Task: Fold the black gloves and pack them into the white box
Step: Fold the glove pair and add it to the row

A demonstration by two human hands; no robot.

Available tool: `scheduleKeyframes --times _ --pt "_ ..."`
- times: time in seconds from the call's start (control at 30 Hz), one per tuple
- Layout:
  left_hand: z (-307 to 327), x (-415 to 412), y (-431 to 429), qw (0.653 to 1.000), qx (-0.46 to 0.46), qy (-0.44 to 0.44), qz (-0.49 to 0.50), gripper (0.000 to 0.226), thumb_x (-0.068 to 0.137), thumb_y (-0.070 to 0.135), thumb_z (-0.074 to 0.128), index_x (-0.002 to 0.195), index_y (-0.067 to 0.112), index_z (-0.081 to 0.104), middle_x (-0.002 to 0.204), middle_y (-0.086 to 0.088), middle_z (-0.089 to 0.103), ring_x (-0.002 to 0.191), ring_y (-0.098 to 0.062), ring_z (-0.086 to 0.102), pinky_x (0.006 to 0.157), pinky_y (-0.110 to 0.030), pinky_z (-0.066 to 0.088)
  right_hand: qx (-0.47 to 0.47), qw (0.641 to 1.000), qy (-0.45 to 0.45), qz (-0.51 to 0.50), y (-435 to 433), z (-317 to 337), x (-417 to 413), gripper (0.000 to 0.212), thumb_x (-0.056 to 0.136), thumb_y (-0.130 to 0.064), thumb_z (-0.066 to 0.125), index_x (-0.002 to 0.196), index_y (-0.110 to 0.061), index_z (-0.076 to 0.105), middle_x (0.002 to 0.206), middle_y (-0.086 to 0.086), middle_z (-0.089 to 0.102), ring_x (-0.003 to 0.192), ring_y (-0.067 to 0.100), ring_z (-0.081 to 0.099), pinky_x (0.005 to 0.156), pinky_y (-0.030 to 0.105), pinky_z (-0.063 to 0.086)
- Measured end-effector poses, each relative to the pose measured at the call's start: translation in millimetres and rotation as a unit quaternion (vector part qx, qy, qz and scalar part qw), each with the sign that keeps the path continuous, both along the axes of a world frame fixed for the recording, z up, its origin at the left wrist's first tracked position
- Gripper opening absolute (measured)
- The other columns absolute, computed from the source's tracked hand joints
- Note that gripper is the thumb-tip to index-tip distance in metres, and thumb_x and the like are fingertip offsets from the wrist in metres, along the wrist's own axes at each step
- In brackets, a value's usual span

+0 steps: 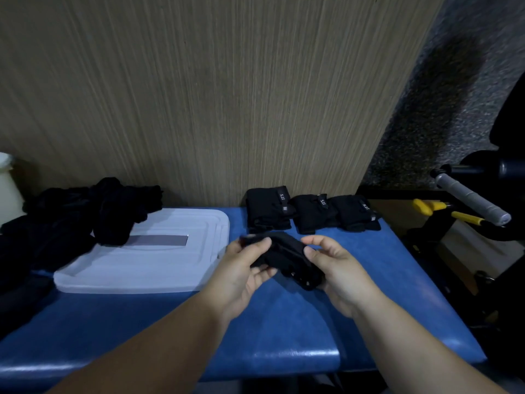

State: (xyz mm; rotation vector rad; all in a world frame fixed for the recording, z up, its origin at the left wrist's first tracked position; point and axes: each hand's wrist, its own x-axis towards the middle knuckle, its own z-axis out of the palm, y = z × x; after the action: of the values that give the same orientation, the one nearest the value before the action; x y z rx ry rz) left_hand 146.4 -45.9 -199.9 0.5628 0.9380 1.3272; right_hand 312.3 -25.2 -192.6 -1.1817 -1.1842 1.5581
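So the box [159, 263] sits on the left half of the surface [284, 322], with the pile of loose gloves [71, 223] draped over its far left corner and spilling off leftward. The row of three folded gloves [314, 213] lines up along the back right, against the wall [227, 109]. Just in front of that row, right of the box, the left hand [244, 274] and right hand [338, 268] hold one glove [287, 257] between them.

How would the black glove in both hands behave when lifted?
Probably floppy: the glove bunches and sags between the left hand and right hand. Likely light, since a loose pinch holds it up.
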Motion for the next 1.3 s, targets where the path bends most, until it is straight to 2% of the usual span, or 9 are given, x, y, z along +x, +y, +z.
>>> scheduleKeyframes --times 0.13,0.3,0.47,0.63,0.77,0.9,0.97,1.17,1.3 --pt "-3 3 2 0.997 -0.014 -0.069 0.022 0.072 0.072 0.029 0.07 0.135 0.006 0.043 0.116 -0.011 0.066 0.098 -0.024 0.069 0.087 -0.034 0.053 -0.007 0.996 0.071 -0.045 5 -4 1 0.018 0.096 -0.004 0.052 0.111 -0.013 0.055 0.096 0.018 0.062 0.085 0.027 0.062 0.074 0.034 0.051" --pt "-10 9 -4 0.989 0.006 0.126 -0.076 0.067 0.085 0.01 0.068 0.141 0.015 0.032 0.119 -0.001 0.066 0.112 -0.014 0.061 0.104 -0.035 0.042 -0.02 0.995 0.101 -0.02 3 -4 -1 0.029 0.093 -0.001 0.054 0.121 -0.008 0.05 0.1 0.022 0.061 0.091 0.029 0.065 0.075 0.033 0.057" --pt "-15 11 -3 0.973 0.024 0.22 -0.06 0.042 0.085 0.008 0.068 0.12 0.017 0.047 0.102 0.002 0.071 0.095 -0.01 0.066 0.084 -0.026 0.05 -0.032 0.992 0.115 0.029 1 -1 1 0.026 0.096 -0.012 0.051 0.121 -0.006 0.053 0.101 0.016 0.067 0.092 0.024 0.067 0.079 0.033 0.057" --pt "-18 8 -1 0.984 0.002 0.175 -0.038 0.04 0.083 0.004 0.066 0.117 0.014 0.047 0.102 -0.01 0.069 0.087 -0.019 0.063 0.069 -0.026 0.047 -0.046 0.991 0.099 0.075 2 1 7 0.024 0.101 -0.007 0.039 0.116 -0.001 0.057 0.094 0.016 0.067 0.086 0.023 0.067 0.075 0.032 0.058" --pt "-17 9 -2 0.986 -0.007 0.156 -0.051 0.031 0.089 0.005 0.06 0.116 0.015 0.05 0.091 -0.007 0.065 0.078 -0.016 0.053 0.061 -0.023 0.043 -0.01 0.998 0.006 0.056 1 -7 3 0.022 0.092 -0.001 0.057 0.112 -0.008 0.052 0.079 0.007 0.055 0.071 0.014 0.058 0.065 0.024 0.052" --pt "-11 7 -3 0.989 -0.017 0.131 -0.064 0.024 0.089 0.005 0.059 0.11 0.014 0.054 0.089 -0.009 0.065 0.078 -0.016 0.052 0.056 -0.021 0.042 0.039 0.998 -0.017 0.043 2 -9 3 0.049 0.078 -0.011 0.075 0.119 -0.026 0.054 0.112 0.007 0.058 0.09 0.019 0.059 0.077 0.031 0.047" --pt "-9 5 -3 0.989 -0.02 0.122 -0.075 0.017 0.091 0.002 0.054 0.104 0.011 0.056 0.087 -0.01 0.062 0.071 -0.015 0.051 0.054 -0.021 0.042 0.053 0.997 -0.004 0.062 3 -8 5 0.045 0.082 -0.008 0.072 0.12 -0.025 0.055 0.119 0.008 0.062 0.095 0.019 0.061 0.079 0.032 0.047" --pt "-5 4 -7 0.987 0.0 0.134 -0.087 0.013 0.093 0.001 0.05 0.09 0.011 0.057 0.079 -0.007 0.063 0.07 -0.015 0.054 0.057 -0.022 0.044 0.095 0.993 0.023 0.072 1 -7 3 0.03 0.077 -0.002 0.07 0.098 -0.014 0.051 0.073 0.0 0.062 0.063 0.015 0.044 0.053 0.02 0.036" --pt "-1 5 -7 0.99 0.027 0.119 -0.072 0.018 0.093 -0.002 0.046 0.083 0.009 0.055 0.079 -0.012 0.064 0.075 -0.021 0.062 0.066 -0.028 0.052 0.121 0.992 0.019 0.037 2 -10 3 0.026 0.075 -0.002 0.071 0.085 -0.014 0.051 0.071 0.002 0.055 0.071 0.021 0.046 0.064 0.028 0.042"
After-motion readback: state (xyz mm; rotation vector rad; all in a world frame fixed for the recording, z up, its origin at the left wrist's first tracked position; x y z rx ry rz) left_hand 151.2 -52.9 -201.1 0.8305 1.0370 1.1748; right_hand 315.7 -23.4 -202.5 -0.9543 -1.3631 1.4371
